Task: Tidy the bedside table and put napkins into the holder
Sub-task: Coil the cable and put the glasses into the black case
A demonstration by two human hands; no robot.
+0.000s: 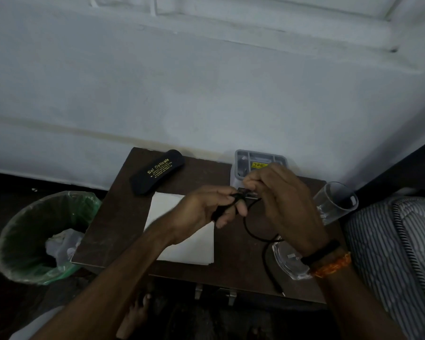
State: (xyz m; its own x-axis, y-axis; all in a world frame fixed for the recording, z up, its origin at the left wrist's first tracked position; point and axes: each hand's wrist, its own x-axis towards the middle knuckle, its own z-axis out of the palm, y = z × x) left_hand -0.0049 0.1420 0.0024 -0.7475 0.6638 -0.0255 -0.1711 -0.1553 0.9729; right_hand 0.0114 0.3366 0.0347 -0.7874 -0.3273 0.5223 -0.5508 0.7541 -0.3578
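Note:
Above the middle of the dark wooden bedside table (pixel 233 271), my left hand (pixel 206 207) pinches a black cable (pixel 255 235) near its plug. My right hand (pixel 280 200) pinches the same cable's end close by, fingers curled. The cable loops down across the table toward its front edge. A stack of white napkins (pixel 189 246) lies flat on the table, partly under my left forearm. A grey plastic holder (pixel 258 159) with a yellow label stands at the back by the wall, partly behind my right hand.
A black spectacle case (pixel 157 171) lies at the table's back left. A clear glass (pixel 334 202) stands at the right edge, and a clear glass dish (pixel 288 262) sits under my right wrist. A green-lined bin (pixel 44 236) stands left; striped bedding (pixel 398 253) lies right.

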